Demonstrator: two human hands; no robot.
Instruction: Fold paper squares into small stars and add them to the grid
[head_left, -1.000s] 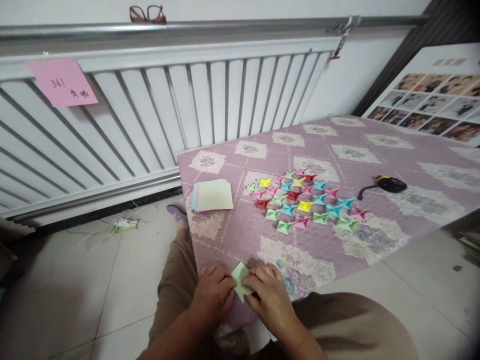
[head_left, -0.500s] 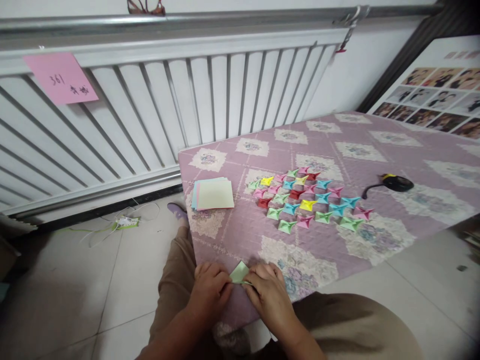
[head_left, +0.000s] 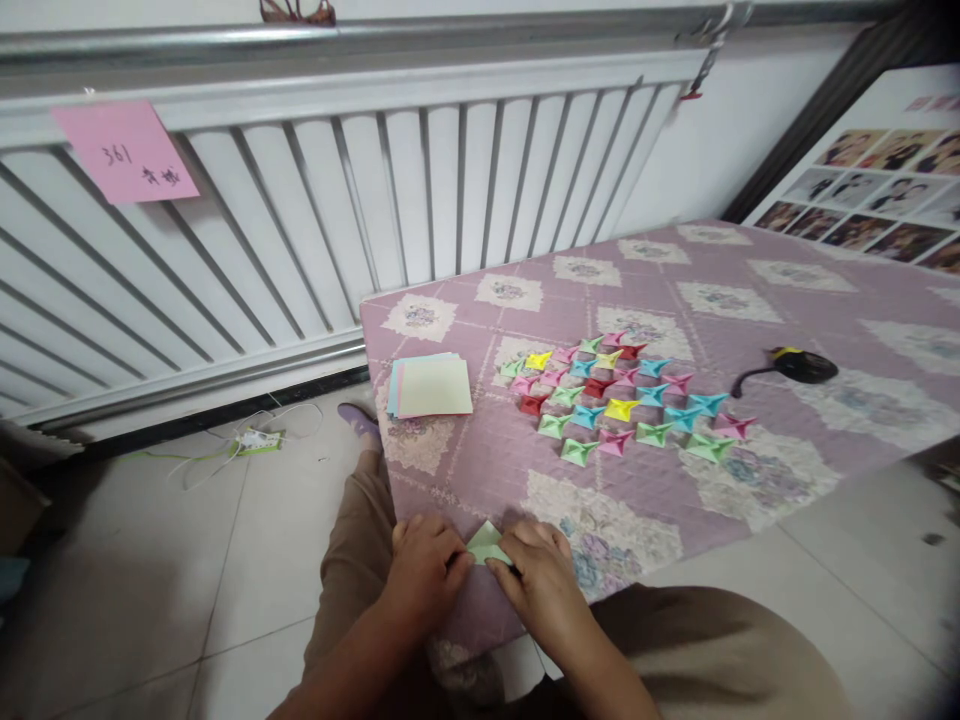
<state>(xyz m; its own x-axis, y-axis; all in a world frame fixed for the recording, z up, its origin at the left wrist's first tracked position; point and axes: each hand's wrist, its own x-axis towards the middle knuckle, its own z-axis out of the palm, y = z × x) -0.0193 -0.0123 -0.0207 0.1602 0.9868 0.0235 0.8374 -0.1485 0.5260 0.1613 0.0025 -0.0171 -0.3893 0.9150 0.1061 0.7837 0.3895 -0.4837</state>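
A small light-green folded paper (head_left: 487, 541) lies at the near edge of the table, its pointed corner facing away from me. My left hand (head_left: 430, 562) grips its left side with curled fingers. On its right side, my right hand (head_left: 536, 562) is closed, with the thumb and fingers pinching the edge. Part of the paper is hidden under the fingers. Beyond my hands, several folded paper pieces (head_left: 621, 409) in green, pink, blue, red and yellow stand in slanting rows. To their left lies a stack of square paper sheets (head_left: 435, 387), pale yellow on top.
A purple flowered cloth covers the table (head_left: 480, 470). A black object with a thin handle (head_left: 802, 366) lies at the right. Behind stands a white radiator (head_left: 435, 190) with a pink note (head_left: 126, 152). A photo board (head_left: 885, 180) leans at far right; a power strip (head_left: 259, 440) rests on the floor.
Both hands stay at the paper, and their fingers have shifted slightly along its edges. The visible part of the paper has changed shape a little. The whole view has moved slightly.
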